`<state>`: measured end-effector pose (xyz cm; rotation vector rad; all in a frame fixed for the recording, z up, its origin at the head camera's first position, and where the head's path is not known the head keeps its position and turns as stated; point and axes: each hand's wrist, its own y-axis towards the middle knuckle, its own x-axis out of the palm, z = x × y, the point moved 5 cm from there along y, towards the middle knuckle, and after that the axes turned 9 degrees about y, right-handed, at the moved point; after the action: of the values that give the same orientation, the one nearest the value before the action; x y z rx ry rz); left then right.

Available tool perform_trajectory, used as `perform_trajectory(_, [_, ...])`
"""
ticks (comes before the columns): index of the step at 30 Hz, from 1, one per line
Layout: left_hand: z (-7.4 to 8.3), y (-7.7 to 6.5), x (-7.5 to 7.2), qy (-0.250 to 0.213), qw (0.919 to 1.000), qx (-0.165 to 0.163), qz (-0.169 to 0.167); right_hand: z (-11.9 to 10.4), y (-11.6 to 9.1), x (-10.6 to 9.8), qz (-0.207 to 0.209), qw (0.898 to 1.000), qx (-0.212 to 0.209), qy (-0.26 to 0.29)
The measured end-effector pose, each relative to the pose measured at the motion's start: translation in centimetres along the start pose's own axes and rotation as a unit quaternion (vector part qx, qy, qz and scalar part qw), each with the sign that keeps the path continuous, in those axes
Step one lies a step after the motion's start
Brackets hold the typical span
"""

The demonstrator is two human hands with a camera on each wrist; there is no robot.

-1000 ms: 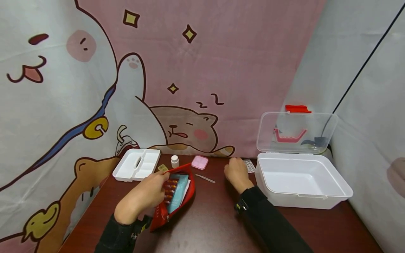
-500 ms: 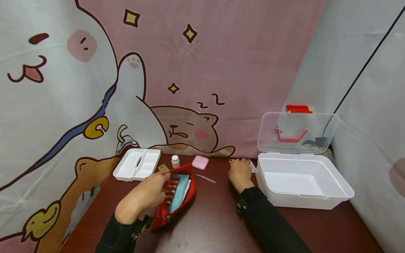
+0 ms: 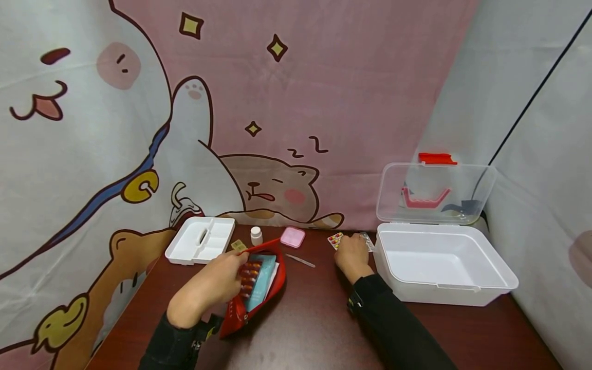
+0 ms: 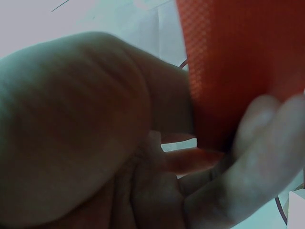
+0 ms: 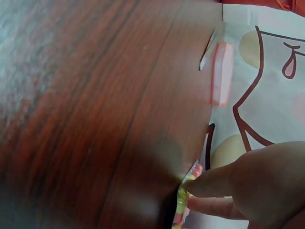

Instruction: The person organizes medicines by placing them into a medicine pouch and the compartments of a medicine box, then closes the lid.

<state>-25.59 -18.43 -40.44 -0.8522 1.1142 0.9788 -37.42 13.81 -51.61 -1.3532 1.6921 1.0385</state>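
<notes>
My left hand (image 3: pixel 219 277) grips the upper left edge of a red zip pouch (image 3: pixel 279 280), holding it open. In the left wrist view the pouch's red fabric (image 4: pixel 248 57) runs between thumb and fingers. Inside lie a brown capsule blister pack (image 3: pixel 248 278) and a light blue packet (image 3: pixel 261 281). At the back right, my right hand (image 3: pixel 351 257) pinches a blister pack of colourful pills (image 3: pixel 335 240). The right wrist view shows thumb and finger at this pack's edge (image 5: pixel 182 202), close to the tabletop. A silver blister pack (image 3: pixel 368 242) lies just behind that hand, partly hidden.
A white box (image 3: pixel 444 293) with its clear lid (image 3: pixel 393 195) raised stands right. Along the back are a white divided tray (image 3: pixel 185 249), a yellowish blister pack (image 3: pixel 238 245), a white bottle (image 3: pixel 256 236) and a pink case (image 3: pixel 292 237). Tweezers (image 3: pixel 300 261) lie beside the pouch.
My right hand has shifted slightly right and toward me. The colourful pill pack, hidden at first, now shows left of the fingers. The left hand and pouch have stayed put.
</notes>
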Motion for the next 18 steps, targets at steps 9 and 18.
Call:
perform_trajectory(9, [-0.2, 0.1, 0.2, -0.001, 1.0, -0.004, 0.0, -0.5, -0.3, -0.2, -0.036, 0.999, 0.005, -0.002])
perform_trajectory(18, [-0.2, 0.1, 0.2, -0.008, 0.9999, -0.007, -0.002, -0.8, -0.8, -0.4, -0.039, 0.999, -0.006, 0.002])
